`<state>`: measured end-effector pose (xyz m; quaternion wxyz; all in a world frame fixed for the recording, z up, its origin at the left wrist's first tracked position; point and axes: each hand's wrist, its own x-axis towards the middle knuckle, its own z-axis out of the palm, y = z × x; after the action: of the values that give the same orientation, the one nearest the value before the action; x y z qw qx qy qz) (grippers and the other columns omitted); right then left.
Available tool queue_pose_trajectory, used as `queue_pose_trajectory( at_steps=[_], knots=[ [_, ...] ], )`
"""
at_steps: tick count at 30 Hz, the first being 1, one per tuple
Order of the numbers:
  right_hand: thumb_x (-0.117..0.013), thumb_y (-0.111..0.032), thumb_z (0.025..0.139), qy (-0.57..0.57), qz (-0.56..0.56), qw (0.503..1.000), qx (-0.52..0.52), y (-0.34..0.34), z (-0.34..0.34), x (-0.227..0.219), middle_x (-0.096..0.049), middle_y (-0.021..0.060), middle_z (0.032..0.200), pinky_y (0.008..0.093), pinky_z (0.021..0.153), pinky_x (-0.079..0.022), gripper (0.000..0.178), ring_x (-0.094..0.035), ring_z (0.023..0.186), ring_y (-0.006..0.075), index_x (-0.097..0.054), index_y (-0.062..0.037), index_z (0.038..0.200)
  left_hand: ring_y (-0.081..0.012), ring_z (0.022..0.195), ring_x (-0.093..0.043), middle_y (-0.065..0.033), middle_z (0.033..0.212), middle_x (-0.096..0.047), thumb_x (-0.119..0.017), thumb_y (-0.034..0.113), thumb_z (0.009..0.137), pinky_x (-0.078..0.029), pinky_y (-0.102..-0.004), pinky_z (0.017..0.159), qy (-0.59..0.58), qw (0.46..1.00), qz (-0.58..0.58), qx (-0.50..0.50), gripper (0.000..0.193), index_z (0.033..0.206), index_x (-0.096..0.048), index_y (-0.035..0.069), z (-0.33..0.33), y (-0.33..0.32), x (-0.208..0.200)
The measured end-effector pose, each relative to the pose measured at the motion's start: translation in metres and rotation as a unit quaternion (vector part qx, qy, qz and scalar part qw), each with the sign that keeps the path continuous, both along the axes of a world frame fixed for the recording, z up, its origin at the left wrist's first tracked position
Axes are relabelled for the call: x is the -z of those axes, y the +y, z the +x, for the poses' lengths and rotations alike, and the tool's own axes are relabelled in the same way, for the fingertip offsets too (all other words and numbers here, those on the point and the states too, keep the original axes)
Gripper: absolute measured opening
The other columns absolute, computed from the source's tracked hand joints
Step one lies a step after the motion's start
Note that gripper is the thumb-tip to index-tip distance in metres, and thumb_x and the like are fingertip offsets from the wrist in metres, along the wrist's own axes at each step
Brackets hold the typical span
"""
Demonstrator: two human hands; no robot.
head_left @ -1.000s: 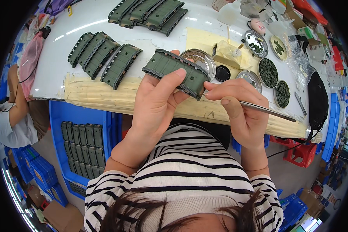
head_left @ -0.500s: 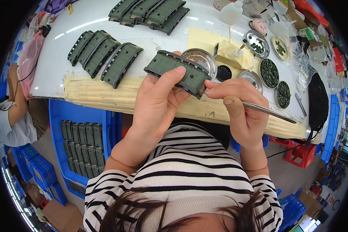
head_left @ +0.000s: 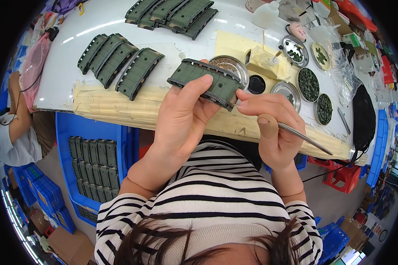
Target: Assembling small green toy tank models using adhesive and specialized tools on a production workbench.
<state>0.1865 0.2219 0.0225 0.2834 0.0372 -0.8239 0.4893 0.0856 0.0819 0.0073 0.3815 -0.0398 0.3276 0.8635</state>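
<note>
Over the table's front edge, my left hand (head_left: 181, 106) is closed round a curved dark-green panel (head_left: 225, 88) with toothed, studded long edges, the thumb lying on its face. My right hand (head_left: 276, 121) grips a slim metal tool (head_left: 306, 140), probably tweezers. Its tip is at the panel's near right corner; whether it touches the panel I cannot tell. Just behind the held panel stands a round metal dish (head_left: 242, 70) of small brownish bits. Matching green panels (head_left: 140, 73) lie to the left on the table, with more stacked panels (head_left: 174, 17) at the back.
Right of my hands are tins of dark-green pieces (head_left: 308, 84), a metal dish (head_left: 292, 90), a black round lid (head_left: 256, 84) and a yellowish block (head_left: 265, 62). A blue crate (head_left: 64, 145) of panels stands below left. Another person (head_left: 20, 141) sits at far left.
The held panel has shifted very slightly to the right. My right hand has tilted a little, and the tool's rear end has dropped down and to the left.
</note>
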Motion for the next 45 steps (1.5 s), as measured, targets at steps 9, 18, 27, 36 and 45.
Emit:
queue_pose_trajectory(
  at_steps=[9, 18, 27, 36, 45],
  knots=[
    [-0.065, 0.001, 0.079, 0.056, 0.061, 0.997, 0.000, -0.005, 0.005, 0.003, -0.066, 0.0136, 0.097, 0.0323, 0.077, -0.055, 0.019, -0.067, 0.094, 0.0265, -0.067, 0.0003, 0.097, -0.0206, 0.111, -0.057, -0.0154, 0.123, -0.054, -0.052, 0.010, 0.093, -0.051, -0.0334, 0.093, 0.003, 0.999, 0.041, 0.026, 0.042, 0.131, -0.040, -0.002, 0.000, -0.002, -0.002],
    [-0.058, -0.010, 0.084, 0.089, 0.117, 0.989, -0.012, -0.009, 0.010, 0.001, -0.064, 0.0146, 0.098, 0.0367, 0.081, -0.054, 0.021, -0.065, 0.097, 0.0326, -0.065, 0.0012, 0.101, -0.0225, 0.113, -0.057, -0.0192, 0.128, -0.052, -0.048, 0.009, 0.092, -0.052, -0.0353, 0.094, -0.018, 0.992, 0.093, 0.084, 0.044, 0.134, -0.040, -0.002, -0.009, -0.001, 0.000],
    [-0.073, -0.011, 0.071, 0.087, 0.121, 0.989, -0.004, -0.009, 0.011, -0.002, -0.065, 0.0123, 0.097, 0.0363, 0.082, -0.056, 0.035, -0.064, 0.100, 0.0294, -0.066, 0.0009, 0.103, -0.0225, 0.114, -0.057, -0.0189, 0.125, -0.054, -0.048, 0.009, 0.092, -0.052, -0.0357, 0.094, -0.010, 0.991, 0.096, 0.091, 0.043, 0.134, -0.040, -0.002, -0.008, 0.001, 0.002],
    [-0.055, -0.026, 0.094, 0.099, 0.132, 0.986, -0.008, -0.006, 0.007, 0.001, -0.065, 0.0167, 0.095, 0.0370, 0.079, -0.054, 0.030, -0.066, 0.094, 0.0317, -0.068, 0.0012, 0.095, -0.0232, 0.115, -0.056, -0.0191, 0.125, -0.054, -0.049, 0.008, 0.092, -0.052, -0.0362, 0.095, -0.043, 0.988, 0.110, 0.100, 0.042, 0.132, -0.041, -0.002, -0.010, 0.002, 0.004],
    [-0.074, -0.013, 0.068, 0.095, 0.121, 0.988, -0.003, -0.006, 0.007, -0.003, -0.065, 0.0115, 0.093, 0.0383, 0.084, -0.056, 0.032, -0.066, 0.096, 0.0283, -0.069, -0.0006, 0.097, -0.0239, 0.112, -0.058, -0.0182, 0.125, -0.054, -0.049, 0.008, 0.092, -0.052, -0.0360, 0.094, -0.058, 0.987, 0.124, 0.087, 0.042, 0.132, -0.042, -0.001, -0.008, 0.002, 0.005]
  ],
)
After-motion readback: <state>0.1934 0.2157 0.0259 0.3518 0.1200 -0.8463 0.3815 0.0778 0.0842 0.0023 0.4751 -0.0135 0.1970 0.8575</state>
